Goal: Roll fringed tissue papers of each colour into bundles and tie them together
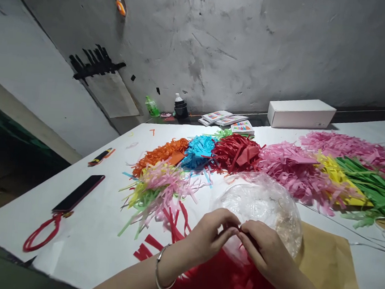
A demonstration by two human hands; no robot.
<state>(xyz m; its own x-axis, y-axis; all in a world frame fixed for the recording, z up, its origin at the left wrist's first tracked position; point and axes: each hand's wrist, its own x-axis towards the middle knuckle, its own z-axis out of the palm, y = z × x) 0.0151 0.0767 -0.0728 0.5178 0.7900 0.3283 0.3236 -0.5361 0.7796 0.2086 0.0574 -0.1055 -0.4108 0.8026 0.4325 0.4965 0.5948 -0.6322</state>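
My left hand (pixel 213 232), with a bangle on its wrist, and my right hand (pixel 260 242) meet fingertip to fingertip above the table. Both are closed in a pinch, and a small bit of red shows between them. It looks like part of the red paper (pixel 221 282) spread beneath my hands; the fingers hide most of it. Cut red strips (pixel 172 223) fan out on the left. Just beyond my fingers lies a clear plastic bag (pixel 255 199). A brown paper sheet (pixel 330 260) lies beside my right forearm.
Fringed paper bundles in orange (pixel 161 153), blue (pixel 199 149), dark red (pixel 237 153), pink (pixel 291 166) and green (pixel 374 183) line the table. A phone (pixel 78 193) and a cutter (pixel 99 157) lie left. A white box (pixel 301 113) stands by the wall.
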